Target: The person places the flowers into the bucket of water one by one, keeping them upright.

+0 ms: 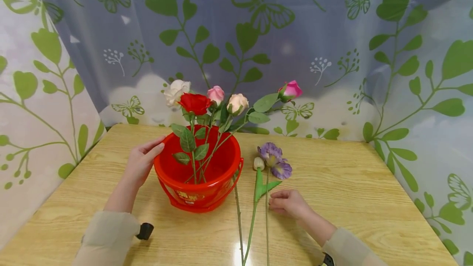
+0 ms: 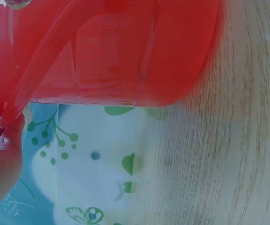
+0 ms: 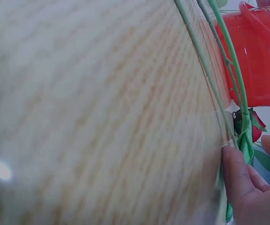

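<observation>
My left hand (image 1: 142,161) grips the rim of a red plastic bucket (image 1: 192,194), thumb and fingers on either side of the rim. Inside the bucket stand several artificial roses: a white rose (image 1: 176,92), a red rose (image 1: 195,104), a light pink rose (image 1: 216,95), a peach rose (image 1: 237,104) and a hot pink rose (image 1: 292,89) leaning right. On the table, my right hand (image 1: 290,204) touches the thin stem of a purple iris-like flower (image 1: 271,155) with its fingertips; the thumb stands apart in the right wrist view. Beside it lies a white tulip (image 1: 258,163).
Left of the tulip lies another stem (image 1: 239,212), its head hidden by the bucket in the head view; a red rose (image 3: 256,133) shows there in the right wrist view. A patterned cloth (image 1: 221,32) hangs behind the wooden table (image 1: 351,184).
</observation>
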